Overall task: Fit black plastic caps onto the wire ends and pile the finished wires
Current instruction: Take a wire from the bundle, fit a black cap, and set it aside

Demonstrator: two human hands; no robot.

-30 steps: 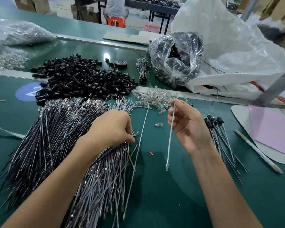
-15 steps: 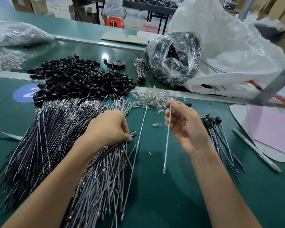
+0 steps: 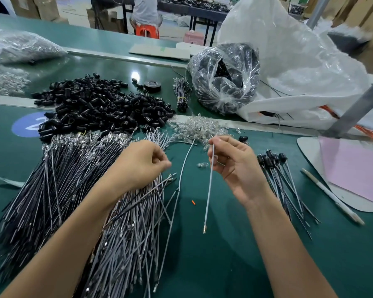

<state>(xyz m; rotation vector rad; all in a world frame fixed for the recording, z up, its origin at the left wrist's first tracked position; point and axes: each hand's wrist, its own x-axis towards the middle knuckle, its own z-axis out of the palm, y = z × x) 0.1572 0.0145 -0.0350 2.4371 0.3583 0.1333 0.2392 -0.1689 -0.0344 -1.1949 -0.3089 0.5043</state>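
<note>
- Pinching a single white wire (image 3: 210,181) at its upper end, your right hand (image 3: 235,168) holds it near upright above the green table (image 3: 224,265); thumb and forefinger are closed narrow on it; the metal terminal hangs free at the lower end, clear of the surface.
- Your left hand (image 3: 142,164) rests on the heap of uncapped wires (image 3: 73,190), fingers curled inward over the strands; whether any strand is actually gripped, you cannot tell.
- Black plastic caps (image 3: 99,106): loose heap at the far side of the wires, behind your left hand; one stray cap (image 3: 243,138) lies just beyond your right hand.
- Clear small bulbs (image 3: 198,130): glinting pile between the caps and your right hand.
- Finished wires (image 3: 282,179): small pile to the right of your right hand, black-capped ends pointing away from you.
- Head view, remainder: clear bag of black parts (image 3: 224,78); white pen (image 3: 332,201) beside pink paper (image 3: 357,168); tape roll (image 3: 152,86).
</note>
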